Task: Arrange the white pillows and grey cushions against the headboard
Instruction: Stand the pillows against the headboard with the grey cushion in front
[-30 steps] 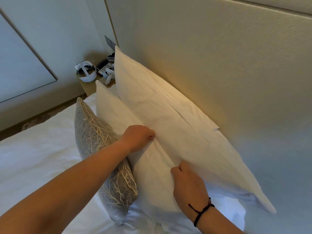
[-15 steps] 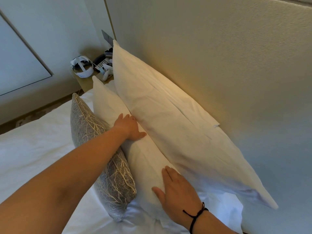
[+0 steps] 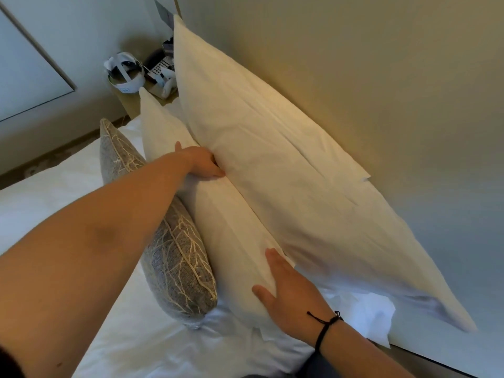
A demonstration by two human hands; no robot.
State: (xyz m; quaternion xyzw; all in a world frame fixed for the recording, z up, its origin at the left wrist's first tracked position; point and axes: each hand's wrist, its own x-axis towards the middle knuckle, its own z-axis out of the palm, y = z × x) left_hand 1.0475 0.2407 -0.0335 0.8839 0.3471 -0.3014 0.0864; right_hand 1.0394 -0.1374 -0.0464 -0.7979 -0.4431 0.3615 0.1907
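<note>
The large white pillow (image 3: 286, 170) leans on the headboard (image 3: 354, 77), from the upper middle to the lower right of the frame. In front of it stands a second white pillow (image 3: 226, 230), and the grey cushion (image 3: 174, 257) leans against that one on the bed (image 3: 54, 192). The left hand (image 3: 201, 163) presses between the two pillows, fingers bent into the gap. The right hand (image 3: 289, 293) lies flat on the second pillow, fingers straight and slightly apart.

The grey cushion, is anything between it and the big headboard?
Yes. Two white pillows stand between them. The front pillow sits right behind the grey cushion, and the back pillow leans on the headboard. The left hand and right hand rest on the front pillow.
</note>
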